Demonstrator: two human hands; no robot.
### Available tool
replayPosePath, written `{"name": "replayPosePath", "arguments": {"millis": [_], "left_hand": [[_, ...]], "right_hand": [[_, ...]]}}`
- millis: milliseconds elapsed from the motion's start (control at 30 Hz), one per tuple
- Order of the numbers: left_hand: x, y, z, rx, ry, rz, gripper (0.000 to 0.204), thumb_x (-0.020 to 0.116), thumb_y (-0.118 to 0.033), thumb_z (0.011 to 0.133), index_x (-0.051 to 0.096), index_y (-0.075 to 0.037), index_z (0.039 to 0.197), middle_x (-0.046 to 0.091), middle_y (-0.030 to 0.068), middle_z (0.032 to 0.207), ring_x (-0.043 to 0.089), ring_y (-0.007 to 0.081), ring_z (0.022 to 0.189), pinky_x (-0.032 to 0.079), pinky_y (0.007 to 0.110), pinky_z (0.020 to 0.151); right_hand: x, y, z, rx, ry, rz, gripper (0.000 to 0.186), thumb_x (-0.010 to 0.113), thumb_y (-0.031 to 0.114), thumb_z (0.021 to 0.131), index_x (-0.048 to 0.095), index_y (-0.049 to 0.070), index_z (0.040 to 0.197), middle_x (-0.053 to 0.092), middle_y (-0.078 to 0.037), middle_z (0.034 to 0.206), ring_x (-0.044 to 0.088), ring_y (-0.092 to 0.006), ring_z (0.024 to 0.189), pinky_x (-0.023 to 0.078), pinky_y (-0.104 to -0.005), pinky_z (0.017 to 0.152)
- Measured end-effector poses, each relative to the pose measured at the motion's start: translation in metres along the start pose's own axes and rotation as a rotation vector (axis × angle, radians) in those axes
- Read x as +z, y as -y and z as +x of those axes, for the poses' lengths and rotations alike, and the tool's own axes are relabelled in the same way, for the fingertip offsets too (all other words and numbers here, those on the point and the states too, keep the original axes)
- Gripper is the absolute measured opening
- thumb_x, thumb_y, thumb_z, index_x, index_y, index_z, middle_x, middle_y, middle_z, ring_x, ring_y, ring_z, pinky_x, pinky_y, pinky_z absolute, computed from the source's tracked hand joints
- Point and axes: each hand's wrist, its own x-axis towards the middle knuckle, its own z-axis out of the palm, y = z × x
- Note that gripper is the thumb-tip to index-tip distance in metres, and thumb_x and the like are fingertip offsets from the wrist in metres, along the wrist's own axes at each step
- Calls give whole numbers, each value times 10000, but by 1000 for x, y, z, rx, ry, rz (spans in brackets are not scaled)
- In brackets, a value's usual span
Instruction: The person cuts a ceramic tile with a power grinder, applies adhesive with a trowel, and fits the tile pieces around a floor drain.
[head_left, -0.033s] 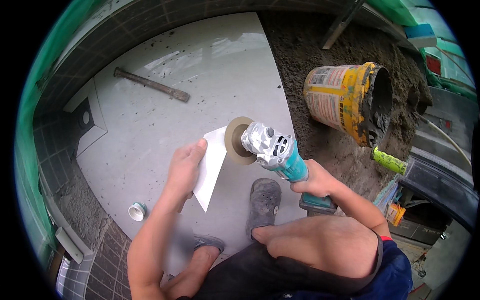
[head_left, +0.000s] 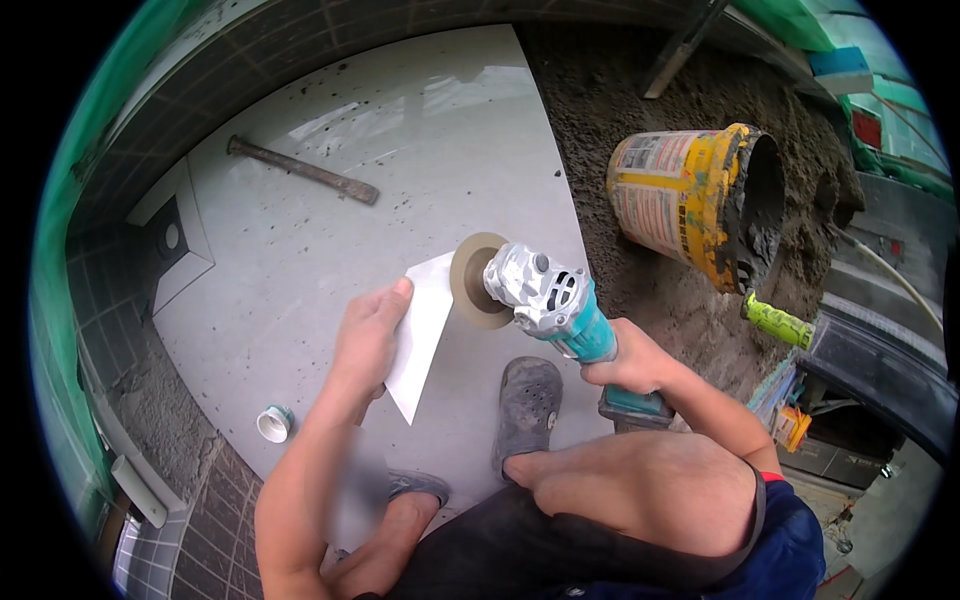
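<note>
My left hand point(head_left: 372, 325) is closed on the edge of a white, pointed piece of tile point(head_left: 424, 335), thumb on its upper side. In my right hand point(head_left: 635, 357) is the teal body of an angle grinder point(head_left: 560, 305), its silver head toward the left. The grinder's round tan disc point(head_left: 478, 283) stands at the tile's upper right corner and appears to touch it. Whether the disc is turning I cannot tell. Both hands are held above the pale tiled floor point(head_left: 470, 150), in front of my knees.
A hammer-like bar point(head_left: 305, 172) lies on the floor tile at the far left, near a square drain point(head_left: 172, 235). A white cup-shaped piece point(head_left: 274, 423) is left of my arm. To the right, a yellow bucket point(head_left: 690, 195) lies tipped on dark mortar point(head_left: 600, 90). A green-handled tool point(head_left: 780, 322) is beyond my right arm.
</note>
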Motion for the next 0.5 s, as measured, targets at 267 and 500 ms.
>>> {"name": "replayPosePath", "arguments": {"millis": [267, 500], "left_hand": [[-1, -6, 0, -42, 54, -70, 447, 518, -369, 1044, 670, 51, 1047, 682, 72, 870, 596, 107, 701, 469, 278, 627], [0, -3, 1, -46, 111, -71, 476, 530, -399, 1039, 665, 57, 1066, 690, 89, 891, 616, 113, 734, 488, 281, 652]], "right_hand": [[10, 10, -12, -2, 35, -60, 266, 724, 169, 689, 659, -11, 874, 649, -118, 719, 591, -177, 684, 512, -357, 698], [16, 24, -18, -49, 74, -99, 317, 736, 187, 683, 654, -9, 918, 658, -157, 752, 603, -210, 698, 517, -375, 723]]}}
